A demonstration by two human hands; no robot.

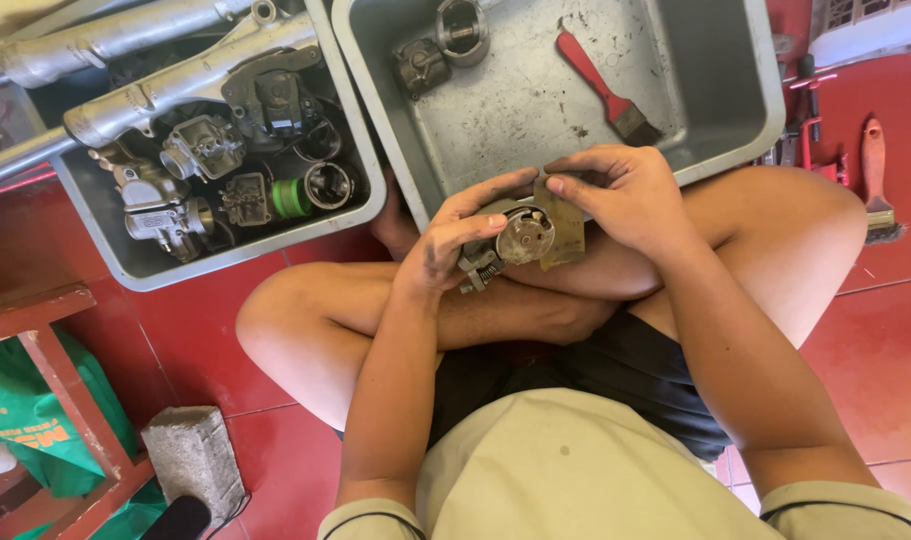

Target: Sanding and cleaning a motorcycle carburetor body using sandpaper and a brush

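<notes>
Left hand [454, 238] around metal engine part [516, 240]

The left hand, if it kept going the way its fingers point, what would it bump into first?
The left hand grips a round metal engine part, fingers pointing up-right. Straight on, it would probably first meet the right hand pressing a brownish pad there; beyond lies the grey tray. Depth is uncertain.

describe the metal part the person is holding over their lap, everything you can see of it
The metal part is a small grey engine piece, dull and grimy, with a round disc-like face turned up toward the camera and a toothed bit at its lower left. The left hand cups it from the left; the right hand presses a worn yellowish sheet against its right side. It sits above the crossed legs, near the grey tray.
</notes>
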